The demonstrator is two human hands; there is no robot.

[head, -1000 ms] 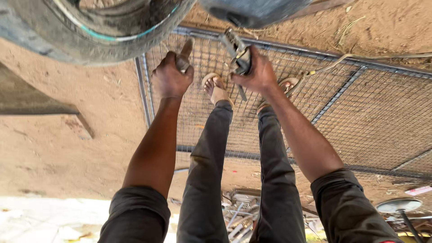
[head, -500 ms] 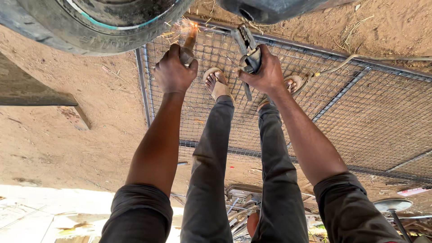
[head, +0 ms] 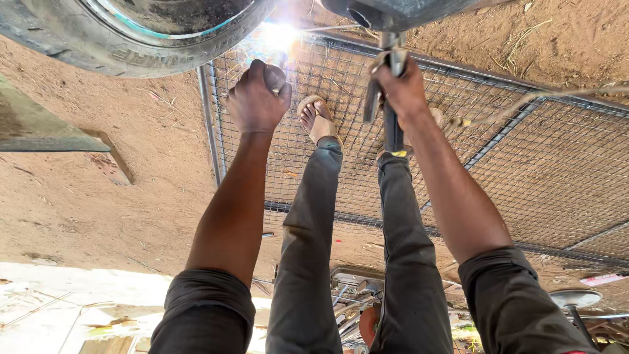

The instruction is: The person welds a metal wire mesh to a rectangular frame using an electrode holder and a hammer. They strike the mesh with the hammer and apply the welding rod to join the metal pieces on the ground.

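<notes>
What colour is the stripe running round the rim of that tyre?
The stripe on the tyre looks teal, or blue-green; the head view shows it.

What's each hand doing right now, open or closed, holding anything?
Left hand: closed in a fist by the bright glare; what it grips cannot be told.
Right hand: closed around a dark metal tool.

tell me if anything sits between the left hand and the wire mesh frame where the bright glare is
Nothing visible does. The left hand is closed on a thin rod-like piece whose tip reaches the bright glare at the wire mesh frame; the glare hides the contact point.
</notes>
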